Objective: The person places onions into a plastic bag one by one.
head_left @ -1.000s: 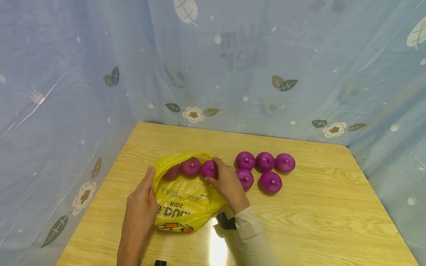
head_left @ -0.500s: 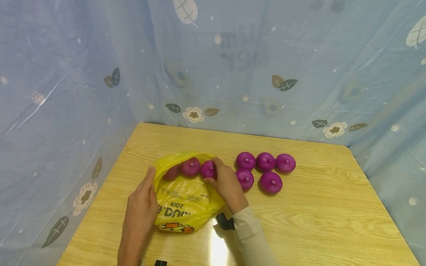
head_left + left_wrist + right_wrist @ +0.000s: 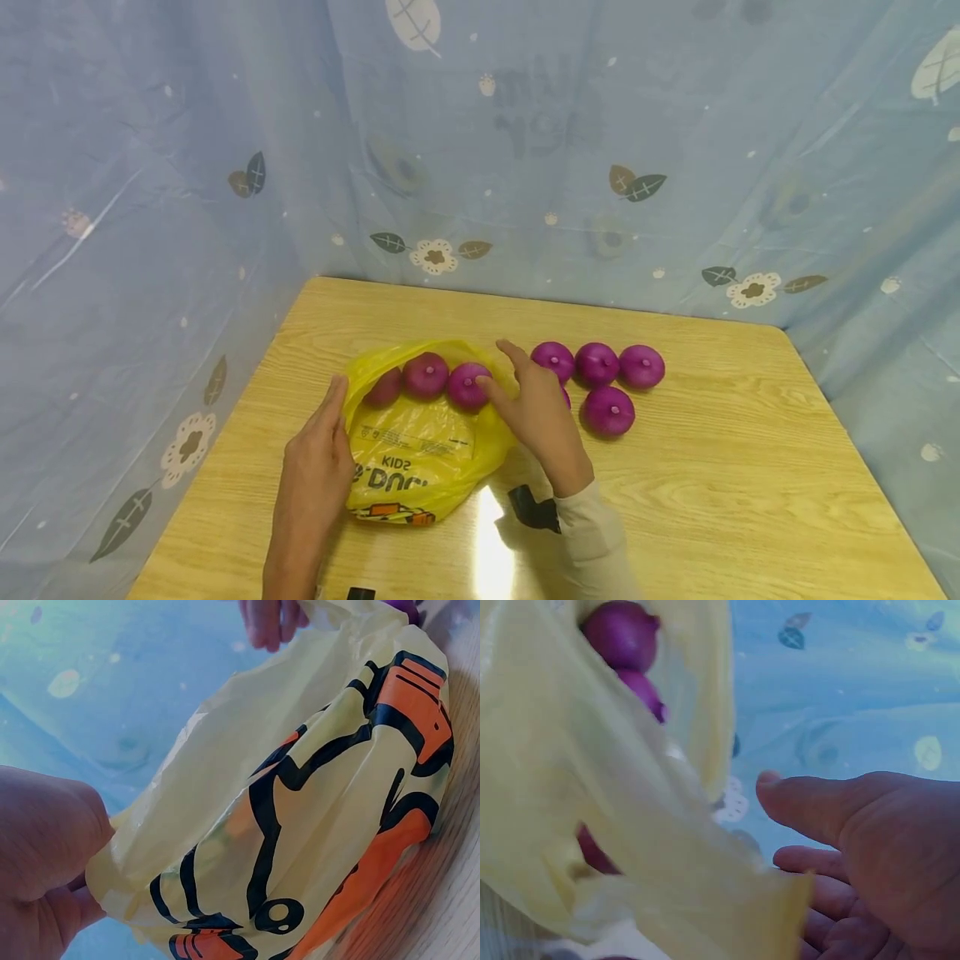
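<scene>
I see the left hand (image 3: 315, 467) lying along the left edge of the yellow bag (image 3: 420, 450), fingers fairly straight, thumb side pinching the plastic rim (the left wrist view shows the bag's edge (image 3: 247, 825) tucked against the thumb and palm). So that hand grips the bag's mouth, holding it up off the table (image 3: 712, 500).

The right hand (image 3: 543, 417) is spread and relaxed, fingers loose, holding nothing. It sits just right of the bag's mouth, fingertips near the nearest purple onion (image 3: 467, 385) in the bag but apart from it as far as I can tell. In the right wrist view the palm (image 3: 885, 847) is wide, with the plastic (image 3: 615, 795) draped just in front of it.

Three purple onions sit inside the bag's mouth in a row: that nearest one, a middle onion (image 3: 424, 374), and a left onion (image 3: 384, 388) half covered by yellow plastic.

Outside, on the table to the right, is a loose group of onions (image 3: 609, 410): three in a back row, one in front, and one more mostly hidden behind the right hand. They lie close together, some touching.

Blue floral curtain (image 3: 525, 150) hangs behind and left of the table.
</scene>
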